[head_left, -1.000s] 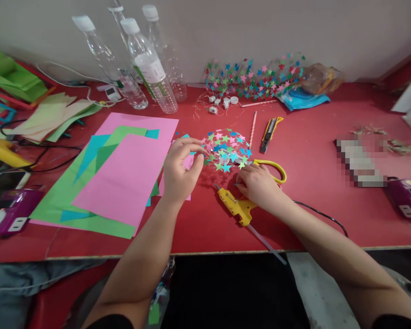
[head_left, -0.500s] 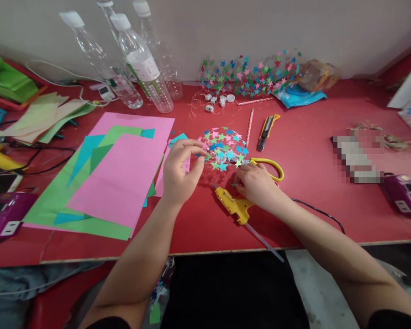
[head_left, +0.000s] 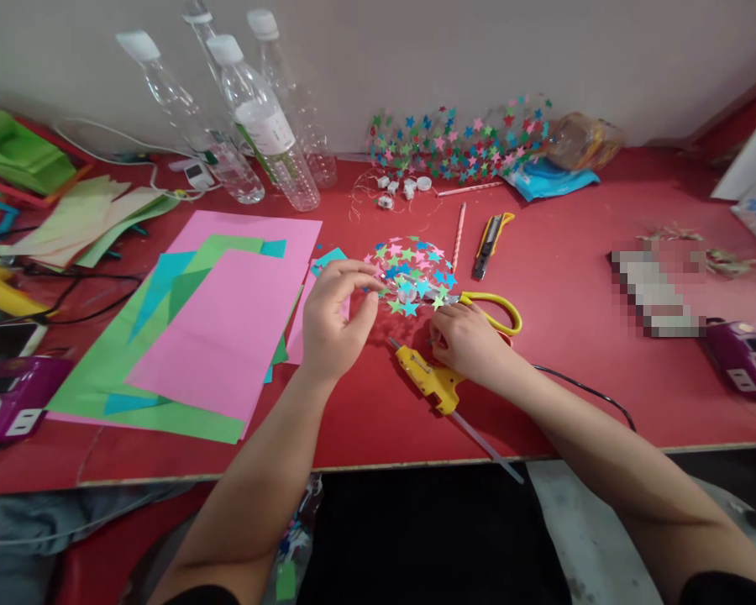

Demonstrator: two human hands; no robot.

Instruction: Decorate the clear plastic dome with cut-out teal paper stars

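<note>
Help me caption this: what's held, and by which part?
Left hand: seemingly the star-covered dome, by its left edge. Right hand: cannot tell what, if anything.

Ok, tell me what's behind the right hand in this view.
The scissors run partly behind the right hand; their yellow handle and part of the blades show. Whatever more the palm covers can't be seen.

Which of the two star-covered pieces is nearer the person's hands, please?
The small rounded piece, right beside the left hand; the other, a longer piece, lies at the back along the wall.
</note>
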